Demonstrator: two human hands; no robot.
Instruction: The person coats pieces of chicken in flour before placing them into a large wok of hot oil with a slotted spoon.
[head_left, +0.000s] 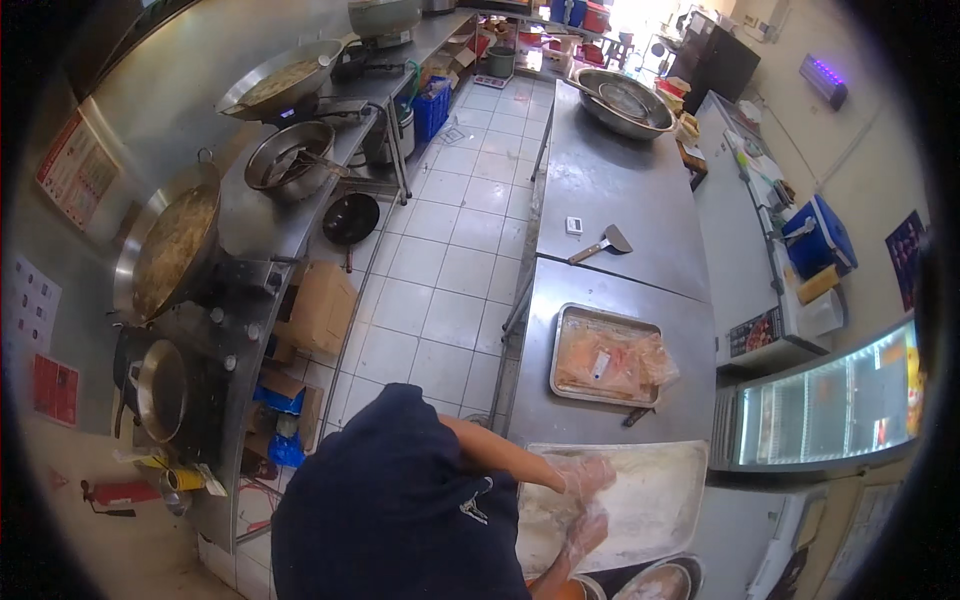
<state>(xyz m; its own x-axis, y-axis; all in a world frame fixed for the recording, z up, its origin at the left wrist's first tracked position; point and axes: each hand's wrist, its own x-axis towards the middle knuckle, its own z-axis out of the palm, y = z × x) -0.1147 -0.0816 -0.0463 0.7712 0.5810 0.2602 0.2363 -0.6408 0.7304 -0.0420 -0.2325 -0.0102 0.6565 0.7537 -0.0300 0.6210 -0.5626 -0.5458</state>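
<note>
Both of my hands are in clear plastic gloves dusted with white powder, over a wide rectangular metal tray (660, 502) of what looks like flour. My left hand (591, 478) is curled low over the powder near the middle of the tray. Just below it in the picture, close to it, is my right hand (586, 532) with bent fingers. Whether either one grips something is hidden by the gloves and the curled fingers. A smaller metal tray (559, 352) beyond my left hand holds a clear plastic bag (611, 360) of pale orange-pink food.
Beside my right arm stand round metal bowls (697, 577). A wood-handled scraper (604, 244), a small white device (574, 225) and a large metal bowl (585, 112) lie farther along the steel table (622, 187). Behind me, woks (214, 225) stand on stoves. A lit display fridge (832, 397) is opposite.
</note>
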